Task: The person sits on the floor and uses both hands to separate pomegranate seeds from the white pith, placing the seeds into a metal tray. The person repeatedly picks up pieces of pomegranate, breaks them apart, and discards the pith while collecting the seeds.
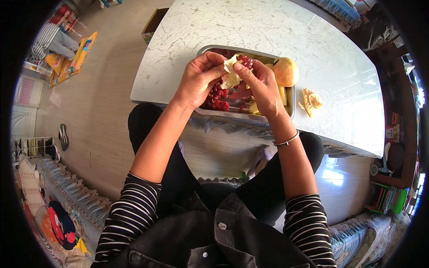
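Both hands are raised over a metal tray near the table's front edge. Between thumb and fingers, my left hand grips pale pomegranate membrane. My right hand holds a pomegranate piece with red seeds, its thumb against the membrane. Clusters of red pomegranate seeds lie in the left part of the tray, and yellowish peel pieces in the right part. A whole pomegranate rests at the tray's right rim. My hands hide part of the tray.
The marbled white table carries a crumpled piece of pale peel right of the tray. An open cardboard box stands on the floor beyond the left edge. Another person is at the far left, by a yellow mat or bag.
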Available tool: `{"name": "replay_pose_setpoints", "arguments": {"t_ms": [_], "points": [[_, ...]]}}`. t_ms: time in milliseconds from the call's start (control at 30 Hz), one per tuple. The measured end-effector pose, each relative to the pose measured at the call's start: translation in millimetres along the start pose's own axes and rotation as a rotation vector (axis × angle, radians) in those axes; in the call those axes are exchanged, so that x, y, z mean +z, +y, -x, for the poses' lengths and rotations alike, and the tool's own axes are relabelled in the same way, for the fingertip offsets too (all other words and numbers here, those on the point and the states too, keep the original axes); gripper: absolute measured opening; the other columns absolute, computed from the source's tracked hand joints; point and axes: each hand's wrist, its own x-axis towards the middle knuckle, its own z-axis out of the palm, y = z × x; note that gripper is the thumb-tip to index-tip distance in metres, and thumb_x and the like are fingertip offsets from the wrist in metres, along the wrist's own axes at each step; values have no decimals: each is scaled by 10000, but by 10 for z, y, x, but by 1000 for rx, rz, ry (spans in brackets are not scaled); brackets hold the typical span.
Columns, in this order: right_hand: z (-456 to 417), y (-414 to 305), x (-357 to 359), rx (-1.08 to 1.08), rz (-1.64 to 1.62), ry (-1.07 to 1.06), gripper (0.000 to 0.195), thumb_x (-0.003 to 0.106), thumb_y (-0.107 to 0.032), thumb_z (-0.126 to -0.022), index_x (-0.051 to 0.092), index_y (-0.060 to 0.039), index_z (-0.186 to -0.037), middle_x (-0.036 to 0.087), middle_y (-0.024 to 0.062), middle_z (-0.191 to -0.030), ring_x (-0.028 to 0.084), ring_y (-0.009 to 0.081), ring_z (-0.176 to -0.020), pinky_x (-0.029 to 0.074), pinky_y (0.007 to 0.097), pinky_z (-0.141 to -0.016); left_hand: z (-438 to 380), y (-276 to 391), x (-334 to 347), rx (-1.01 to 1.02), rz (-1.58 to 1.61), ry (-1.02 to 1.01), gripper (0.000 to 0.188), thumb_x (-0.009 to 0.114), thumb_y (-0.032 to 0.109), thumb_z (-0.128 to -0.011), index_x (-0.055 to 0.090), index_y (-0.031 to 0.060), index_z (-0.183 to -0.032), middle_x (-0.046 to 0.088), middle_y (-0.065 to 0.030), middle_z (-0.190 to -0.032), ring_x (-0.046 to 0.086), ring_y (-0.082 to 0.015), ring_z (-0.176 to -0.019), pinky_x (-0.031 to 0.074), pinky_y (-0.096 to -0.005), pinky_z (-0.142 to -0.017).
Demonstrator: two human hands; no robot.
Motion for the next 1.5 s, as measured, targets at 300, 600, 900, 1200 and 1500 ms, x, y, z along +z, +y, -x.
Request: {"name": "replay_pose_setpoints", "arguments": {"t_ms": [300,600,900,1200,1500], "points": [[-8,47,-15,10,-84,-3,460,652,-385,-904,531,48,-1003,550,84,-882,559,105,-688,611,314,-589,-10,-20,-55,-99,77,-50,140,643,10,-885,629,57,-1017,672,-54,-973,649,-136,-908,555,-280,-819],[-57,165,-75,-109,214,131,409,677,-326,-893,545,45,-1002,608,77,-792,602,108,-699,542,253,-527,17,14,112,-139,73,9,194,639,50,-891,600,48,-1081,637,-52,-1041,625,-141,-961,529,-286,-862],[-49,181,-57,-347,349,99,403,768,-257,-825,570,24,-1035,672,90,-877,636,132,-760,528,267,-662,15,80,140,-207,-57,-19,386,658,216,-918,558,34,-1243,632,-42,-1102,609,-119,-980,514,-272,-865],[-18,51,-95,-185,84,33,408,789,-210,-807,582,37,-1057,631,45,-831,591,76,-708,519,215,-611,-10,43,-10,-195,58,-15,399,613,235,-946,547,47,-1292,645,-43,-1113,622,-133,-988,530,-307,-874],[-13,83,-65,-353,204,218,150,698,-98,-874,644,21,-948,650,20,-785,577,53,-681,492,202,-601,-9,44,23,-175,16,-20,393,638,184,-927,557,57,-1289,651,-40,-1116,631,-126,-977,543,-302,-853]]}}
